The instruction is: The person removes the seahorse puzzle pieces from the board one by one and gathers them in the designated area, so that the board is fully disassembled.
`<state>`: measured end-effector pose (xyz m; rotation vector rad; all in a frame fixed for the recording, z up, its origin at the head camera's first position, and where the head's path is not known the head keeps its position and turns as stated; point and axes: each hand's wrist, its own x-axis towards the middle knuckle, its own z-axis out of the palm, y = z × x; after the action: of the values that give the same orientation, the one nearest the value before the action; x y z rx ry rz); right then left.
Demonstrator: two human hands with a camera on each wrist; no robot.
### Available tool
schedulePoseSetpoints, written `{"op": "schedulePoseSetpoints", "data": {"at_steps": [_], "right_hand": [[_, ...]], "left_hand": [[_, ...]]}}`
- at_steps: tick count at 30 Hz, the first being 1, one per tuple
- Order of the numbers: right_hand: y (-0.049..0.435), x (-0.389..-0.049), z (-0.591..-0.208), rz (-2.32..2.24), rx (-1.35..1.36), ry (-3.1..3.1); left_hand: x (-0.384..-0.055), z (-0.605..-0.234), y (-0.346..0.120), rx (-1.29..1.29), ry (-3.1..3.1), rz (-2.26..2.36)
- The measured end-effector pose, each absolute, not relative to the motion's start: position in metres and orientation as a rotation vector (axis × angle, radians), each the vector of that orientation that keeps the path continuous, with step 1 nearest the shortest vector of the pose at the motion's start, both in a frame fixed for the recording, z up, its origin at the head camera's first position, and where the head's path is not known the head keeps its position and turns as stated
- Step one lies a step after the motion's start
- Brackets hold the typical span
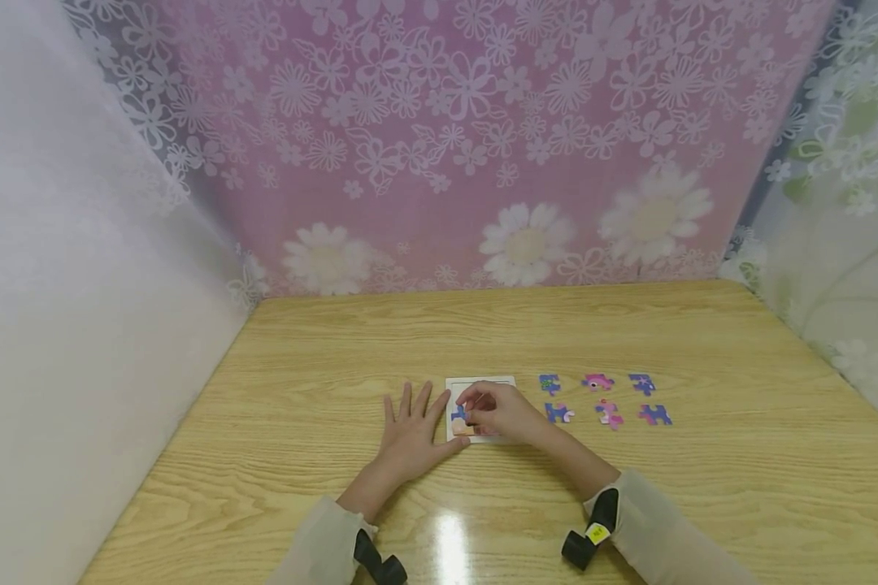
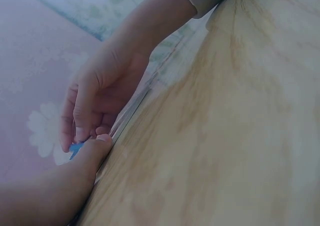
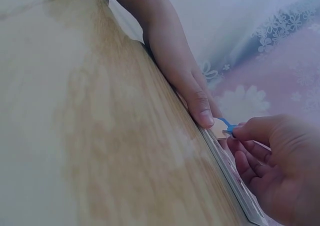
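A white-bordered puzzle board [image 1: 480, 379] lies on the table, partly hidden by my right hand [image 1: 510, 416]. Between thumb and index finger, that hand pinches a blue puzzle piece [image 3: 230, 129] over the board's left part. Orange and pink artwork [image 1: 462, 428] shows inside the border below the piece. My left hand [image 1: 408, 443] rests on the table with fingers spread, its thumb and index finger at the board's left edge. In the left wrist view, a bit of the blue piece [image 2: 76, 148] shows beside the left thumb.
Right of the board, several loose puzzle pieces lie in two rows, among them a pink one with an eye [image 1: 598, 382] and a purple-blue one [image 1: 655, 415]. Behind the wooden table [image 1: 322, 349] hangs a pink flowered curtain [image 1: 424, 162]; pale sheets flank both sides.
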<state>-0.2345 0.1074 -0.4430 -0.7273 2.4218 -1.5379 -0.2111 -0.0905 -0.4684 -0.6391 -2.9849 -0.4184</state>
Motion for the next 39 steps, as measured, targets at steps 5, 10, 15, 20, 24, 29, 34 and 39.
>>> {"op": "schedulePoseSetpoints", "data": {"at_steps": [5, 10, 15, 20, 24, 29, 34, 39], "right_hand": [[0.108, -0.235, -0.439, -1.545, -0.773, 2.436], [0.11, -0.227, -0.421, -1.534, -0.801, 2.457], [0.121, -0.234, -0.428, -1.549, -0.781, 2.437], [0.135, -0.233, -0.425, -1.564, -0.779, 2.412], [0.15, -0.23, -0.42, -1.541, -0.769, 2.432], [0.17, -0.222, -0.415, -1.529, -0.734, 2.481], [0.188, -0.215, -0.414, -1.514, -0.671, 2.52], [0.202, -0.208, -0.411, -1.492, -0.652, 2.555]], "left_hand": [[-0.211, -0.467, -0.091, -0.641, -2.993, -0.413], [-0.21, -0.466, -0.091, -0.65, -2.993, -0.42], [-0.21, -0.468, -0.09, -0.649, -2.994, -0.41], [-0.212, -0.469, -0.09, -0.636, -3.0, -0.397], [-0.212, -0.469, -0.09, -0.633, -2.997, -0.408], [-0.21, -0.467, -0.091, -0.644, -2.988, -0.438], [-0.209, -0.466, -0.09, -0.653, -2.986, -0.44], [-0.209, -0.467, -0.09, -0.652, -2.982, -0.452]]}}
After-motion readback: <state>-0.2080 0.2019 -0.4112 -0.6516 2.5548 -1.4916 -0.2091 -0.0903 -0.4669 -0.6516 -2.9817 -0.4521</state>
